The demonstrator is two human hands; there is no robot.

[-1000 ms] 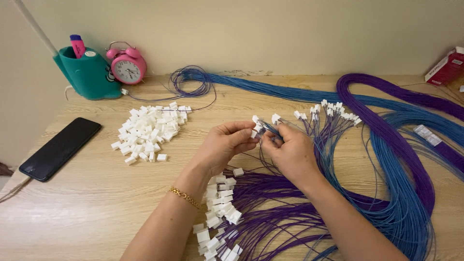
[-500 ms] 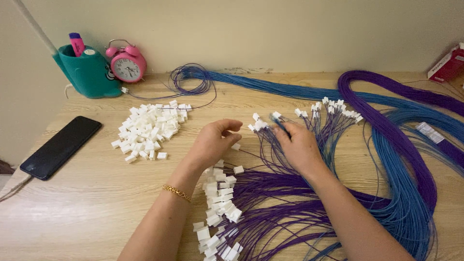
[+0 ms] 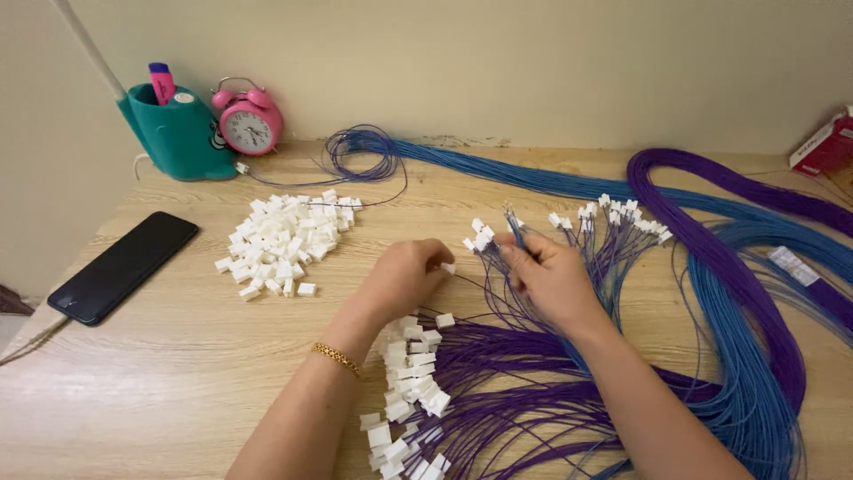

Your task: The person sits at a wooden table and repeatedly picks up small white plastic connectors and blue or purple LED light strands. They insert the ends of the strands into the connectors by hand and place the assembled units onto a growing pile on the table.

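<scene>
While your left hand point(image 3: 404, 277) curls round a single white connector housing point(image 3: 449, 268) at its fingertips, your right hand point(image 3: 549, 277) pinches a thin wire end point(image 3: 514, 227) from the loose blue/purple wires point(image 3: 613, 258), holding it up just right of the housing. Both grips are closed: left on the housing, right on the wire. The two parts sit near each other but aren't touching yet, so this one isn't joined.

Done so far, judging by the layout: a good batch of purple wires w/ white housings already on them lies on the bench point(image 3: 178, 391) right under your wrists, the finished bunch point(image 3: 409, 382) fanning toward the bottom edge. A second group of wires w/ white ends point(image 3: 622, 213) spreads out beyond your right hand; can't tell if those are the same kind of housing or a diff. termination.

Left to do looks like plenty. The pile of loose housings point(image 3: 284, 244) to the left of your left hand is big, prob. more pieces than the finished bunch holds. The long blue bundle point(image 3: 746, 373) and purple bundle point(image 3: 702, 240) loop round the right side of the bench, thick w/ wires. I'd judge you're somewhere in the early-to-mid part, no more.

Off to the side, not in play: a black phone point(image 3: 124, 265) far left, a teal pen holder point(image 3: 178, 133) and a pink alarm clock point(image 3: 249, 120) at the back by the wall, a red box point(image 3: 826, 142) at the far right edge.
</scene>
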